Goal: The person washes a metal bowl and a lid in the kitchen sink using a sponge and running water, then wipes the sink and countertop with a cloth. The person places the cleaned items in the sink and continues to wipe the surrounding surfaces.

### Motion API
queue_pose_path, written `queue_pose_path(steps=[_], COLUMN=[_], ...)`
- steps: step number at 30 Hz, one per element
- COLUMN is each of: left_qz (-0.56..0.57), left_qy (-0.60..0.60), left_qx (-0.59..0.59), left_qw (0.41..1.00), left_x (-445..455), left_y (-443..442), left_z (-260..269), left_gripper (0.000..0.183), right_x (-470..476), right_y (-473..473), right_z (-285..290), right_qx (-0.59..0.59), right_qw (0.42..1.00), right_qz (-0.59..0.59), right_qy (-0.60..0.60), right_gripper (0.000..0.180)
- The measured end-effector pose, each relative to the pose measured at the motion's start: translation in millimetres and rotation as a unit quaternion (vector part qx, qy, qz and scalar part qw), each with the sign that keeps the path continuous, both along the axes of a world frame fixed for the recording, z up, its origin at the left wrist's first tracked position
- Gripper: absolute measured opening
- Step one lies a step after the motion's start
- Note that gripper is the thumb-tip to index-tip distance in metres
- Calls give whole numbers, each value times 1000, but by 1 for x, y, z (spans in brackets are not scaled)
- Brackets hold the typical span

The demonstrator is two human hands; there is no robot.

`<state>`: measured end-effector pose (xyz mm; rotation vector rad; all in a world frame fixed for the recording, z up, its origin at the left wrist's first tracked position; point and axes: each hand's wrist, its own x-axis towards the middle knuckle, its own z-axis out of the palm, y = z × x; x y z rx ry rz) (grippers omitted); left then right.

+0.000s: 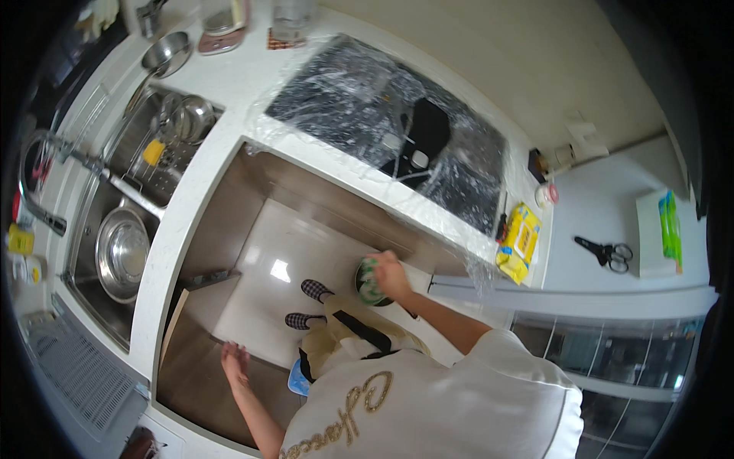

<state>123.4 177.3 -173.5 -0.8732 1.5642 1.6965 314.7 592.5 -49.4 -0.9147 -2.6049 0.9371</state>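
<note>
My right hand (394,278) is closed on a crumpled green-and-white item (371,282), perhaps a cloth or packaging. Under it shows the dark rim of a round vessel (365,298), mostly hidden; whether it is a pan or a bin I cannot tell. Both are low, in front of the lower cabinets by the stove. Off to the left, my left hand (235,361) hangs with nothing in it, fingers slightly apart, above the brown cabinet fronts (241,396). Close by, a cabinet door (175,321) stands ajar.
A double sink (109,252) holds a metal basin (121,255) and a yellow sponge (153,152). Plastic film covers the cooktop (338,86). Yellow wipes (519,244) and black scissors (605,253) lie at right. A blue item (298,378) is near my legs.
</note>
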Motion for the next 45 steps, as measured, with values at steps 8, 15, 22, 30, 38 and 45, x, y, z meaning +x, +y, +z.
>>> queue_pose_path(steps=[8, 15, 22, 30, 38, 45], left_qz=[-57, -151, -86, -64, -234, -109], left_qy=[-103, 74, 45, 254, 307, 249], left_qx=[-43, -63, 342, 128, 28, 161], left_qw=[992, 984, 935, 957, 922, 949], left_x=[84, 31, 23, 26, 32, 30], left_y=[-53, 51, 216, 215, 219, 226], left_z=[-18, 79, 205, 187, 223, 234], left_gripper=[21, 50, 62, 44, 21, 17], right_x=[52, -80, -134, -125, -126, -96], right_y=[51, 57, -107, -113, -56, -29], right_z=[47, 43, 28, 73, 76, 66], right_qx=[66, -330, -300, -291, -307, -202], right_qw=[984, 923, 899, 916, 918, 949], right_qz=[-148, -108, 232, 202, 106, 23], right_qy=[78, 167, 218, 188, 225, 242], right_gripper=[28, 24, 28, 22, 19, 30])
